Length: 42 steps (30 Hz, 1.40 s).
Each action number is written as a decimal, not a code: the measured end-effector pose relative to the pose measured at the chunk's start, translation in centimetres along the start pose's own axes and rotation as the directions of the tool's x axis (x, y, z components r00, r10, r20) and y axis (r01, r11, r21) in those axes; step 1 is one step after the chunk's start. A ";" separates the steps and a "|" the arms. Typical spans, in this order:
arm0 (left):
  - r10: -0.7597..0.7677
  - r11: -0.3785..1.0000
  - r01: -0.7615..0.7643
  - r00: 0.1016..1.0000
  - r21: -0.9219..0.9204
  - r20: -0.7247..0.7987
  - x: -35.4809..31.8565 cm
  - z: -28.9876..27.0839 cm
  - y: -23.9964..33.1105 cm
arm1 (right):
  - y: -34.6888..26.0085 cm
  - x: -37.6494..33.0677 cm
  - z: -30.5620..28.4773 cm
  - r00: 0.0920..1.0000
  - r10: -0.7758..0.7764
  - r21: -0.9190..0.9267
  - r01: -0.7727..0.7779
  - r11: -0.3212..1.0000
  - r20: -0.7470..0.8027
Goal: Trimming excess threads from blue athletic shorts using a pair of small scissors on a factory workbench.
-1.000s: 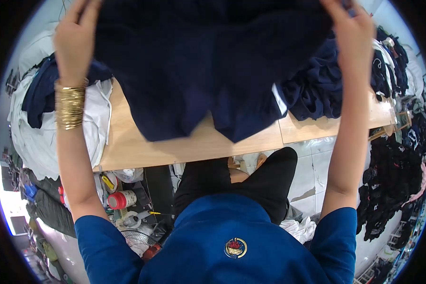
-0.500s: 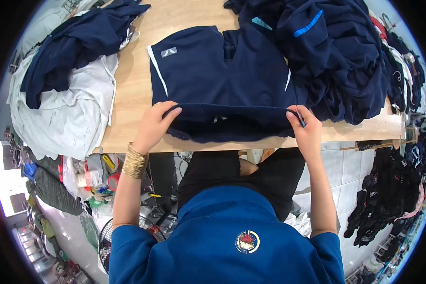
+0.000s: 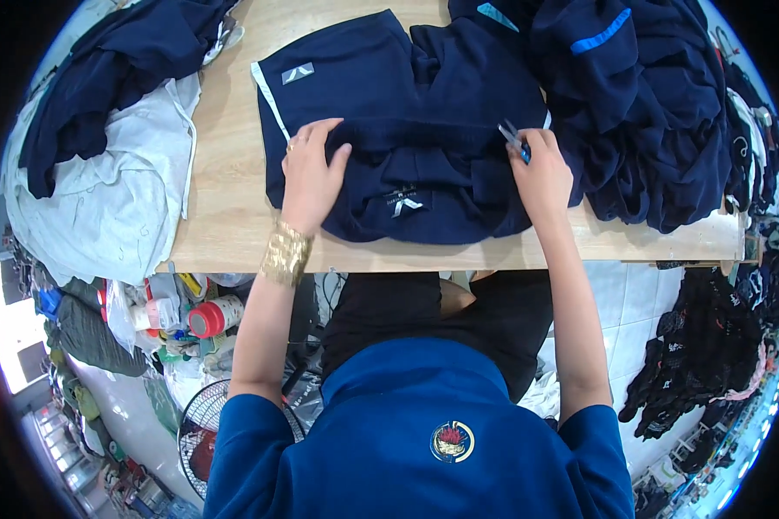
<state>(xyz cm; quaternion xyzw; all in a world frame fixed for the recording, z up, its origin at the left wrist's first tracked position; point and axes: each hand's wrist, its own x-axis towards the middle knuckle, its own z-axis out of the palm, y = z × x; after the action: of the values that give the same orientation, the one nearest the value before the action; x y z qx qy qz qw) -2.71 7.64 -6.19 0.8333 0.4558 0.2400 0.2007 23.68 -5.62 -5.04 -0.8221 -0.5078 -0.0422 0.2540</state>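
Resting splayed fingers of the left hand on dark cloth, without visible pinch; gripping snips in curled fingers of the right hand. Working at a pale wooden table, beside a navy heap at upper right. Having navy shorts spread across upper centre, waist downward, inner label showing. Probably opening out the waist, not yet cutting; next, best to steady the cloth and angle the snips clear of it.
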 end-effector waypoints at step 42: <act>-0.385 0.336 0.401 0.884 -0.852 0.265 -8.6 -2.4 0.6 | -4.8 1.5 -1.3 0.895 0.224 0.672 -0.439 0.597 0.386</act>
<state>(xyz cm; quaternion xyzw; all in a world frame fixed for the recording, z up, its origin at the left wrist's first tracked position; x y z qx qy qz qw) -7.74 0.29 -5.75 0.4683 0.4456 0.3798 0.6617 20.54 -3.30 -1.57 -0.7236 -0.3453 0.3259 0.5009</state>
